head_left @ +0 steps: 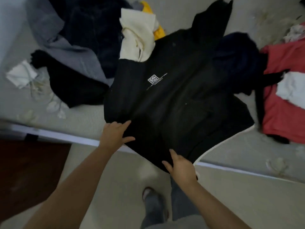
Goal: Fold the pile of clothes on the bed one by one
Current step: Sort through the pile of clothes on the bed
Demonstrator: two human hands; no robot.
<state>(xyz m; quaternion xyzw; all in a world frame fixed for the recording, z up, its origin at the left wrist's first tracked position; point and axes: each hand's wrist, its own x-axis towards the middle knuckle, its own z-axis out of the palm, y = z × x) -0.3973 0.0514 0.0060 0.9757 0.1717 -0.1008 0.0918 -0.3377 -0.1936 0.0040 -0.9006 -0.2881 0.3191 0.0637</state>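
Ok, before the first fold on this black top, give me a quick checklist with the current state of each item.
1. Black top lies spread on the bed: ok, logo side up.
2. Both hands at its near edge: ok; left hand and right hand touch the hem.
3. Firm grip on the cloth: cannot tell; the fingers lie mostly straight.
4. Top free of other clothes: not ok; a cream garment overlaps its upper left part.
5. Hem fully on the bed: not ok; the near corner hangs over the edge.
6. Sleeves laid out flat: cannot tell; black on black hides their outline.
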